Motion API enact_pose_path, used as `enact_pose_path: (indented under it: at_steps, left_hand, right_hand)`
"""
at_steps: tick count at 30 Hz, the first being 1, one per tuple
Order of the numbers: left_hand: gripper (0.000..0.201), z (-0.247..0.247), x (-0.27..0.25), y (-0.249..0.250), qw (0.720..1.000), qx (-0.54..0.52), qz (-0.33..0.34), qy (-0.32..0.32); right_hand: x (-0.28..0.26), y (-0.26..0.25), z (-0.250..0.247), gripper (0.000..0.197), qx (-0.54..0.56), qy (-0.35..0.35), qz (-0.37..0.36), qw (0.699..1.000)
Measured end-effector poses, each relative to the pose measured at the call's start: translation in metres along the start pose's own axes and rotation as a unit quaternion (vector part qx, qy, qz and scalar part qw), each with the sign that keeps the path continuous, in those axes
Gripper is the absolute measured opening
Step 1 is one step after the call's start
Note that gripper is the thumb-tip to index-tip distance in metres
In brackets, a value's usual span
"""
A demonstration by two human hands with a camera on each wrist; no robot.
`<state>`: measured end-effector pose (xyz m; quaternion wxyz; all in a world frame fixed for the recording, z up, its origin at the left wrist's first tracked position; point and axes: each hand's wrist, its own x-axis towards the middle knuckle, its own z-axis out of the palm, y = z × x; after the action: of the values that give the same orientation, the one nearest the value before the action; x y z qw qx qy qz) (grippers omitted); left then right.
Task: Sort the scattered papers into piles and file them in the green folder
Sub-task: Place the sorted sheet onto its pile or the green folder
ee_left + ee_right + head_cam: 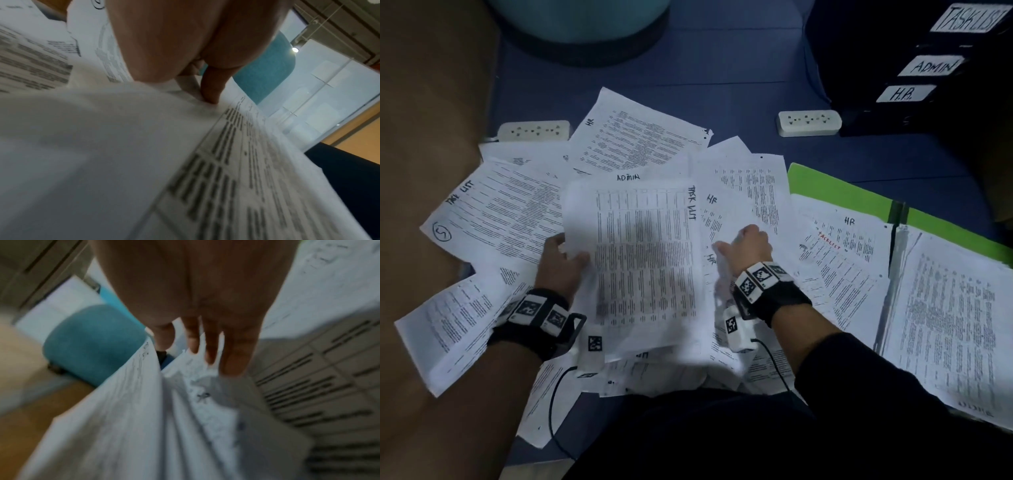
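Many printed papers [640,137] lie scattered on a blue surface, marked HR, ADMIN or TASK LIST by hand. My left hand [561,260] pinches the left edge of a table-printed sheet marked TASK LIST [643,257], lifted over the heap. In the left wrist view the thumb [209,91] presses on that sheet [102,146]. My right hand [743,246] has its fingers curled down into HR sheets just right of it; in the right wrist view its fingers [211,345] reach into rumpled paper [195,394]. The green folder [842,192] lies open at the right with papers inside.
Two white power strips [534,130] [810,122] lie behind the heap. Black stacked trays [928,68] labelled TASKLIST, ADMIN and H.R. stand at the back right. A teal stool [582,20] is at the back, brown flooring [431,102] on the left.
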<state>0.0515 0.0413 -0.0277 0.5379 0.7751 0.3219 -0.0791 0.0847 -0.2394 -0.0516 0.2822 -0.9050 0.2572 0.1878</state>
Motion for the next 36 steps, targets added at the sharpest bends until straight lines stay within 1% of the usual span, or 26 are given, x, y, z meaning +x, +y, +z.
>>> enact_pose_path:
  at_steps: [1,2,4,6,7,8,9,10,11,13,15,17,18,20,21,23,25,27,29,31,32,34,36]
  left_hand:
    - [0.046,-0.002,0.002,-0.002,1.0,0.0,-0.003,0.006]
    - [0.047,-0.003,0.002,-0.003,1.0,0.001,-0.006,0.008]
    - [0.049,-0.004,0.001,-0.003,1.0,0.003,-0.005,0.007]
    - [0.05,-0.005,0.001,-0.004,1.0,0.002,-0.005,0.003]
    - [0.05,-0.005,0.002,-0.005,1.0,-0.002,-0.004,0.001]
    - [0.049,-0.006,0.003,-0.005,1.0,-0.004,-0.003,0.0]
    - [0.049,-0.006,0.003,-0.005,1.0,-0.004,-0.002,0.002]
    - [0.049,-0.007,0.003,-0.004,1.0,-0.004,0.0,0.005]
    - [0.049,-0.009,0.004,-0.004,1.0,-0.002,0.002,0.008]
    - [0.049,-0.011,0.003,-0.005,1.0,0.001,0.006,0.011]
    - [0.048,-0.013,0.002,-0.004,1.0,0.002,0.015,0.01]
    - [0.046,-0.016,0.001,-0.003,1.0,0.008,0.023,0.004]
    - [0.044,-0.018,-0.001,-0.002,0.999,0.017,0.033,-0.002]
    - [0.036,-0.021,-0.003,-0.001,0.998,0.038,0.052,-0.017]
    - [0.03,-0.023,-0.005,0.0,0.997,0.041,0.057,-0.025]
    - [0.021,-0.026,-0.008,0.003,0.997,0.024,0.063,-0.043]
    - [0.028,-0.029,-0.012,0.011,0.995,0.005,0.076,-0.061]
    - [0.03,-0.028,-0.019,0.021,0.988,0.006,0.127,-0.086]
    - [0.027,-0.026,-0.027,0.034,0.977,0.022,0.183,-0.112]
    - [0.027,-0.026,-0.035,0.047,0.966,0.009,0.219,-0.134]
    - [0.029,-0.026,-0.039,0.052,0.965,-0.005,0.222,-0.139]
    - [0.033,-0.027,-0.047,0.061,0.964,-0.028,0.226,-0.14]
    - [0.037,-0.026,-0.056,0.07,0.954,-0.014,0.262,-0.147]
  right_hand:
    - [-0.001,-0.003,0.004,0.073,-0.04,0.02,0.018,0.999]
    - [-0.004,-0.007,0.007,0.083,-0.058,0.04,0.029,0.997]
    - [-0.006,-0.012,0.017,0.089,-0.078,0.054,0.042,0.995]
    - [-0.006,-0.016,0.026,0.086,-0.094,0.057,0.05,0.993]
    - [-0.006,-0.018,0.028,0.082,-0.099,0.073,0.046,0.991]
    - [-0.008,-0.019,0.028,0.077,-0.105,0.102,0.026,0.989]
    - [-0.011,-0.019,0.028,0.071,-0.108,0.134,-0.012,0.985]
    - [-0.014,-0.02,0.029,0.063,-0.106,0.148,-0.056,0.982]
    - [-0.017,-0.021,0.031,0.056,-0.11,0.135,-0.093,0.98]
    - [-0.026,-0.021,0.035,0.042,-0.147,0.073,-0.121,0.979]
    - [-0.028,-0.024,0.036,0.031,-0.135,0.025,-0.091,0.986]
    - [-0.025,-0.026,0.03,0.024,-0.085,-0.026,-0.047,0.995]
    - [-0.023,-0.025,0.025,0.021,-0.039,-0.052,-0.039,0.997]
    - [-0.019,-0.019,0.011,0.015,0.088,-0.077,-0.06,0.991]
    - [-0.02,-0.016,0.001,0.014,0.125,-0.077,-0.084,0.986]
    - [-0.021,-0.009,-0.018,0.018,0.139,-0.058,-0.131,0.98]
    - [-0.021,0.0,-0.035,0.016,0.142,-0.058,-0.163,0.975]
    - [-0.023,0.007,-0.053,0.014,0.126,-0.071,-0.194,0.97]
    - [-0.031,0.009,-0.074,0.014,0.121,-0.078,-0.224,0.964]
    - [-0.041,0.007,-0.098,0.013,0.14,-0.061,-0.258,0.954]
    - [-0.046,0.007,-0.109,0.014,0.148,-0.046,-0.267,0.951]
    - [-0.058,0.01,-0.128,0.024,0.152,-0.025,-0.28,0.948]
    - [-0.072,0.011,-0.145,0.03,0.108,-0.023,-0.3,0.948]
